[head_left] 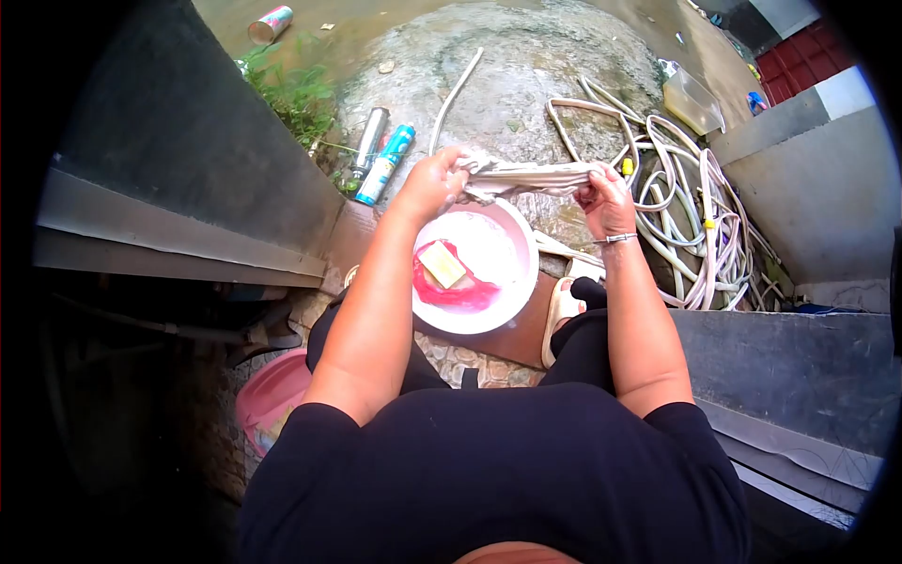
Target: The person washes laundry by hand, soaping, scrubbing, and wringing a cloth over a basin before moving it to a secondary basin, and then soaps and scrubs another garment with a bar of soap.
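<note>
A wet, whitish cloth (531,179) is stretched and bunched between my two hands, over the far rim of a white basin (528,268). My left hand (435,184) grips its left end, fingers wrapped round the folds. The other end is held in my right hand (606,202), which has a bracelet at the wrist. Inside the basin are suds, a pink-red cloth (460,299) and a pale yellow block (442,264) lying on it, perhaps soap.
A pale hose (700,226) lies in tangled coils on the right, near a clear plastic box (693,103). A blue can (385,165) and a silver can (371,136) lie left of centre. A pink basin (268,390) sits lower left. Dark walls flank both sides.
</note>
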Action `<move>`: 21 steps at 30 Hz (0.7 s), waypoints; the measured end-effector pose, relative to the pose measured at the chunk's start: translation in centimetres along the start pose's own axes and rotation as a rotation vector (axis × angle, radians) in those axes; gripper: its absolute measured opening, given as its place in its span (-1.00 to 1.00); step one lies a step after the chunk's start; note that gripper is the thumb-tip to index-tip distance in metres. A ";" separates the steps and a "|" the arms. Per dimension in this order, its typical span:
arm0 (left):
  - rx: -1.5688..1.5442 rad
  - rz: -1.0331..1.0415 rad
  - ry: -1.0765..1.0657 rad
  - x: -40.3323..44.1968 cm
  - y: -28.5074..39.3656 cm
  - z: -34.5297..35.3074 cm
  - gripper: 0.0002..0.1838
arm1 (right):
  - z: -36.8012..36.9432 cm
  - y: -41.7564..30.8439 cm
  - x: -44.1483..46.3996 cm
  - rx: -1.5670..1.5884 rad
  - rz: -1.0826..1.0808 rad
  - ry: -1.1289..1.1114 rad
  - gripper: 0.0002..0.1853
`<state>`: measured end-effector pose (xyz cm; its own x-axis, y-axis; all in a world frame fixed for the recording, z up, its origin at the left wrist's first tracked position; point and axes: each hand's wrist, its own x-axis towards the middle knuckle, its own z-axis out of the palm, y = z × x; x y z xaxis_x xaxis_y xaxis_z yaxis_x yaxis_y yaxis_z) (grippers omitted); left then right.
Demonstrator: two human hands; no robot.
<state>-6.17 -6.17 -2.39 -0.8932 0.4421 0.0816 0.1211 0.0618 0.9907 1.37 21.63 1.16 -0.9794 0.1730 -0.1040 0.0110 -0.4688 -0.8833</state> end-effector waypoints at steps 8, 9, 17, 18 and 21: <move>0.171 0.037 0.120 -0.4 1.3 -2.0 -0.79 | 0.0 0.7 0.1 0.032 0.051 -0.085 -0.87; 0.170 0.036 0.122 -0.4 1.2 -2.2 -0.79 | -0.4 0.7 0.3 0.089 0.052 -0.096 -0.88; 0.218 -0.020 0.169 -0.9 3.3 -2.4 -0.80 | 0.2 0.9 0.6 -0.104 0.095 0.019 -0.93; 0.238 0.030 0.179 -1.0 3.4 -2.4 -0.80 | -0.8 1.0 1.2 -0.341 0.119 -0.084 -0.92; 0.330 0.031 0.141 -0.9 3.6 -2.6 -0.77 | 0.8 1.7 0.5 -0.727 0.248 -0.166 -0.88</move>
<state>-6.07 -8.61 1.37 -0.9350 0.3221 0.1484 0.2623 0.3464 0.9007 0.71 20.22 0.02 -0.9477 -0.0210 -0.3184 0.3065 0.2181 -0.9266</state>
